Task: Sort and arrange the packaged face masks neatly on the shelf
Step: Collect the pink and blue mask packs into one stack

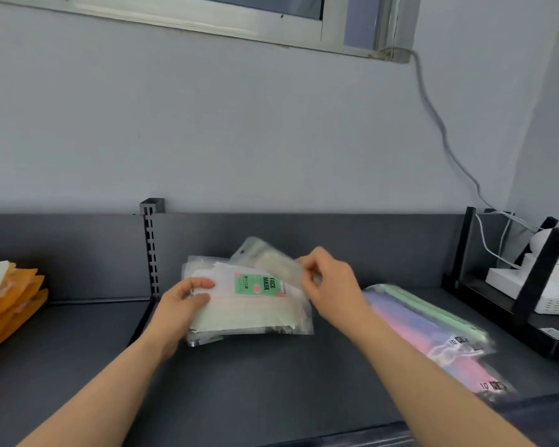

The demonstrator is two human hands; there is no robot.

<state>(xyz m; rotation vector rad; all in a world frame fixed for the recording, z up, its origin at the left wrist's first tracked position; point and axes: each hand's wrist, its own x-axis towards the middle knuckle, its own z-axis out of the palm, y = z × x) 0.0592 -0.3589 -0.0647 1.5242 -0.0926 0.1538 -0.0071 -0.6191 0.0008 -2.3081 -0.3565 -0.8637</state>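
The stack of packaged face masks is being held low over the middle of the dark grey shelf, its near edge apparently touching the shelf surface, though motion blur is making that contact hard to confirm. The top pack is showing a green label reading "FACE MASK". The left hand is gripping the stack's left edge, thumb lying on top and fingers curling underneath. The right hand is pinching a single clear packet between thumb and fingertips. This packet is tilting up behind the stack's upper right corner and overlapping it.

Just right of the right forearm, pastel mask packs in purple, pink and green are lying flat on the shelf. Orange packs are leaning at the far left, beyond a slotted upright. On the far right, a black rack is holding a white device, with a cable running up the wall.
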